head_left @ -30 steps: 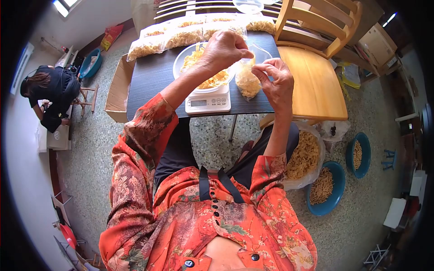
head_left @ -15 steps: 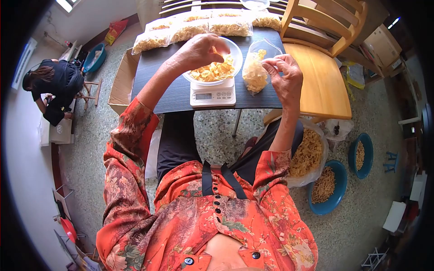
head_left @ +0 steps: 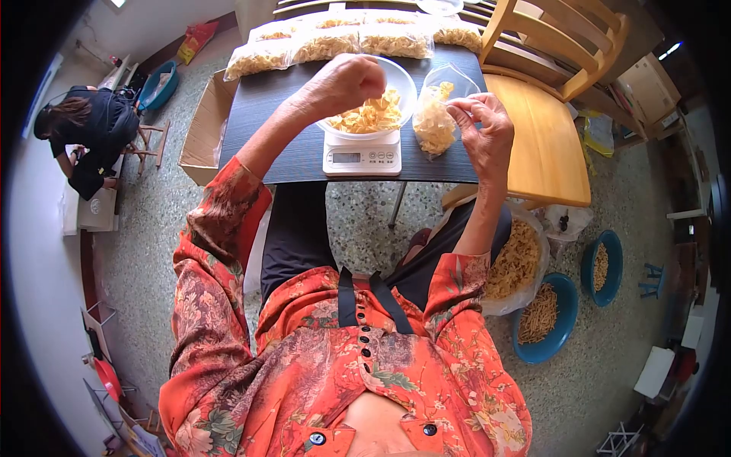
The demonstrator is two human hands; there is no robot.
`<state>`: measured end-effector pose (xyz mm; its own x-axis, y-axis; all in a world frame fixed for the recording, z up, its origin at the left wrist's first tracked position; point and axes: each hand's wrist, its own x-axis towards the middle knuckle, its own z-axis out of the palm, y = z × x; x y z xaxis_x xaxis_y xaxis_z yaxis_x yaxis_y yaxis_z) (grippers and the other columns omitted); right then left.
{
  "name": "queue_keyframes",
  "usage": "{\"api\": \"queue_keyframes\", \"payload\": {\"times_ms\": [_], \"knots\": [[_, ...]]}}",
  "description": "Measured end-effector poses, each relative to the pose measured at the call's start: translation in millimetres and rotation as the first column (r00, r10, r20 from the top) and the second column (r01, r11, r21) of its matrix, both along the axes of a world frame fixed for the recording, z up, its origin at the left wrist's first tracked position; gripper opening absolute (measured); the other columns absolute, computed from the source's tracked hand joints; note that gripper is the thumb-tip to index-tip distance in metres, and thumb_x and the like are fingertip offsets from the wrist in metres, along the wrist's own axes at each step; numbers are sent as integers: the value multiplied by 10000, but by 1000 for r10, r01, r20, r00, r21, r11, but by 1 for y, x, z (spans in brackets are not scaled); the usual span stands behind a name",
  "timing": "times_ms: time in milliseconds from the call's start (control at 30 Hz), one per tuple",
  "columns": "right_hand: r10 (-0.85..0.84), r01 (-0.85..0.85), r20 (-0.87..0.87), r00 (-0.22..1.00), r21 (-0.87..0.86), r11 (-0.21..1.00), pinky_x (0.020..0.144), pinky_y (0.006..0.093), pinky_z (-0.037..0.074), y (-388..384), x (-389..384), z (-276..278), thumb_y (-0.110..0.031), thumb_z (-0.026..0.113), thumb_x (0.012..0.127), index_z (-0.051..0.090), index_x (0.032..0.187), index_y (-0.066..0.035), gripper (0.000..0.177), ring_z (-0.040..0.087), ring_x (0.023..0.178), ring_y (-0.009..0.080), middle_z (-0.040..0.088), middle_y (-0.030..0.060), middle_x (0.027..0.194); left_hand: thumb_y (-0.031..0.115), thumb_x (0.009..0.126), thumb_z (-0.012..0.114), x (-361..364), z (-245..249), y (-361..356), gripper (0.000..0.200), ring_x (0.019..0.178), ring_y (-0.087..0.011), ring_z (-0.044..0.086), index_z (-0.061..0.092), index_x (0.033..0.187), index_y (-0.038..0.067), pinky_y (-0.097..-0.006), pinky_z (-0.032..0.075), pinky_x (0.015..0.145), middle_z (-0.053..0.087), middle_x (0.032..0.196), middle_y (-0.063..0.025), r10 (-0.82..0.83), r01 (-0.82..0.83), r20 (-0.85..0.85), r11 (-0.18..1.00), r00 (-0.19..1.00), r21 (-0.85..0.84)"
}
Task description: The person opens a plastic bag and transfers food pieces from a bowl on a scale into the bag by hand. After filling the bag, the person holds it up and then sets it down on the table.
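Table (head_left: 255,129), one. Filled bags (head_left: 327,46), seven by my count, along its far edge. Bowl (head_left: 410,95), one, on scale (head_left: 362,145), one; button labels too small for me to read. Open bag (head_left: 435,129), one, right of bowl: long axis near-to-far, mouth pointing away. Right hand (head_left: 486,126): thumb and finger pinched on its side. Left hand (head_left: 343,84): curled over bowl, grip I cannot tell.

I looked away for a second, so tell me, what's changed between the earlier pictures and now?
The left hand has moved leftward, from near the mouth of the bag to over the bowl; whether it holds anything is unclear. The right hand stays at the bag's edge, and the bowl remains on the scale.
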<state>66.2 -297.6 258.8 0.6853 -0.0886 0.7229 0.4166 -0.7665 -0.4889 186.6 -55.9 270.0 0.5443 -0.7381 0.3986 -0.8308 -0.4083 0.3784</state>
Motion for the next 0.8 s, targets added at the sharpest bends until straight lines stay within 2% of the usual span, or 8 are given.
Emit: {"api": "queue_keyframes", "payload": {"times_ms": [167,233,267,433,533,667,733,800], "knots": [[17,-17,-7,1000,14,1000,731,346,509,1,0,0,-81,803,754,751,868,-44,131,631,793,238,656,91,817,91,859,733,-3,14,16,114,791,-145,700,738,935,5,-278,577,753,719,867,-86,39,-152,-398,954,916,-257],[5,-5,-13,1000,-2,1000,733,348,509,2,0,1,-80,802,753,751,867,-45,129,632,794,242,656,90,818,102,887,737,6,8,24,195,827,-168,701,706,1012,-44,-277,580,806,717,939,-106,-144,-270,-695,851,704,-450],[5,-5,-8,1000,-2,1000,733,348,509,2,0,1,-80,802,753,751,867,-45,129,632,794,242,656,90,818,87,890,730,14,3,26,246,889,-190,701,669,1071,-68,-283,586,869,701,1004,-125,-298,-407,-826,758,478,-509],[11,-10,10,1000,-16,1000,736,354,512,1,1,0,-74,799,754,751,867,-47,126,634,799,250,661,91,822,33,899,700,23,-5,28,265,1005,-208,676,617,1127,-73,-302,579,950,661,1039,-125,-502,-528,-819,633,278,-566],[21,-21,7,1000,-7,1000,739,355,512,1,1,0,-73,798,753,751,866,-45,126,634,804,253,665,93,823,14,866,730,20,5,19,214,962,-254,694,659,1043,-84,-348,607,899,670,1051,-163,-605,-482,-758,603,244,-636],[23,-23,11,1000,-14,1000,747,356,511,2,-1,3,-74,797,753,750,866,-43,126,634,811,257,668,95,825,64,915,692,7,26,-3,255,1002,-227,687,621,1121,-71,-304,577,943,657,1059,-135,-560,-350,-776,693,289,-630],[36,-36,3,999,-1,999,757,355,509,4,-2,5,-83,800,749,752,867,-44,134,635,819,259,667,96,826,99,904,716,0,32,-19,260,963,-220,703,651,1101,-58,-305,586,900,680,1046,-141,-532,-318,-773,709,345,-630],[53,-53,9,999,-10,999,761,355,508,4,0,4,-89,799,751,753,869,-46,133,635,823,259,667,98,827,143,881,752,-5,36,-35,273,884,-202,718,686,1069,-44,-305,592,849,711,983,-136,-418,-190,-709,771,568,-608]]}}
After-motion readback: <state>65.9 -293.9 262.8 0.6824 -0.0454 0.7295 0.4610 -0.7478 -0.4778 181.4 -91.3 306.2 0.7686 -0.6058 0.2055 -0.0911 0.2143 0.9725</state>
